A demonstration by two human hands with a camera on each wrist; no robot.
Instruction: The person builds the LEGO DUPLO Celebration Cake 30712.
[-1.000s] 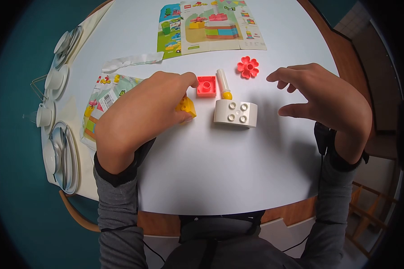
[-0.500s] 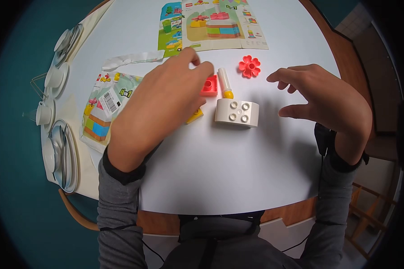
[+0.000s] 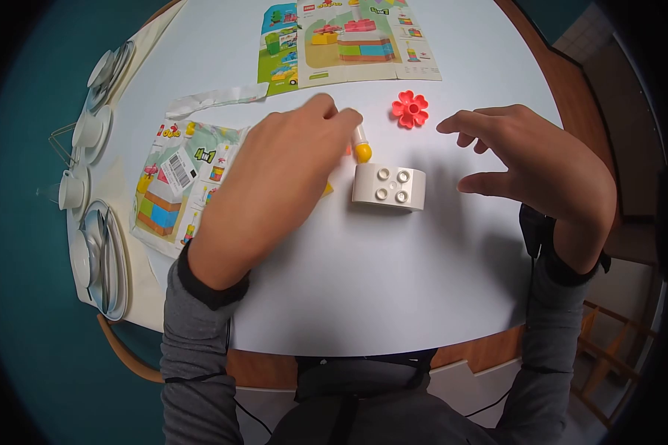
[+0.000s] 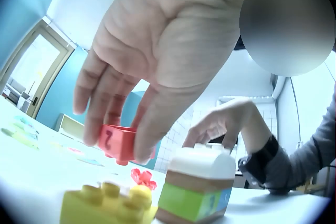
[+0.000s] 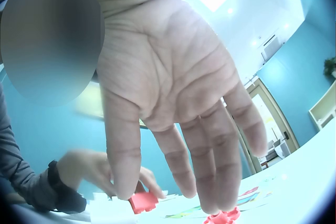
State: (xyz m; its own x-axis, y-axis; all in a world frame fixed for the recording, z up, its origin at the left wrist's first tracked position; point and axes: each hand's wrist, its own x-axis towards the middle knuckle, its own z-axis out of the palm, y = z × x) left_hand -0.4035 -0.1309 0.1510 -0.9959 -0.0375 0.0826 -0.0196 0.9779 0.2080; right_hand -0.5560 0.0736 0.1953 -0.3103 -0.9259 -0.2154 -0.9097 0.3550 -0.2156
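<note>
My left hand (image 3: 282, 163) pinches a red toy brick (image 4: 119, 142) between thumb and fingers; the brick's studs point down and a number mark shows on its side. In the head view that hand hides most of the brick. A yellow brick (image 4: 100, 211) with studs up lies just below it. By the left fingertips is a candle piece with a yellow end (image 3: 363, 153), partly covered. To its right stands a block stack (image 3: 390, 185), white on top with brown, green and blue layers. My right hand (image 3: 531, 152), fingers loosely spread and holding nothing, hovers right of the stack.
A red flower piece (image 3: 410, 110) lies behind the stack. Printed packaging (image 3: 356, 44) lies at the far side, and an opened bag (image 3: 174, 182) with a torn strip (image 3: 217, 99) at left. Cups and plates (image 3: 111, 259) line the table's left edge.
My left hand has moved right from beside the yellow brick to the red brick and taken hold of it. My right hand has stayed in place.
</note>
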